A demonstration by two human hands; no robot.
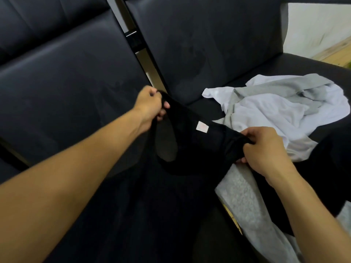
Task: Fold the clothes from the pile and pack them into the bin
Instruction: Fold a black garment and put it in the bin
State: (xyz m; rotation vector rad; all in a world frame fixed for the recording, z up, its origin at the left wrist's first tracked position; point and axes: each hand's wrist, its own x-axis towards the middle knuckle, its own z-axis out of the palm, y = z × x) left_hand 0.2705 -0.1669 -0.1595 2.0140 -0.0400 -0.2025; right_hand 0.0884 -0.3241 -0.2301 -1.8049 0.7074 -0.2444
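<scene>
A black shirt with a small white neck label hangs stretched between my hands over a dark sofa. My left hand grips one shoulder of the shirt at the upper left. At the right, my right hand pinches the other shoulder. The shirt's body drops down toward the bottom of the view. A pile of clothes, white and grey, lies crumpled on the right seat behind my right hand. No bin is in view.
The black leather sofa fills the left, with a second seat at the right and a gap between them. A grey garment drapes over the seat edge under my right forearm. Pale floor shows at the top right.
</scene>
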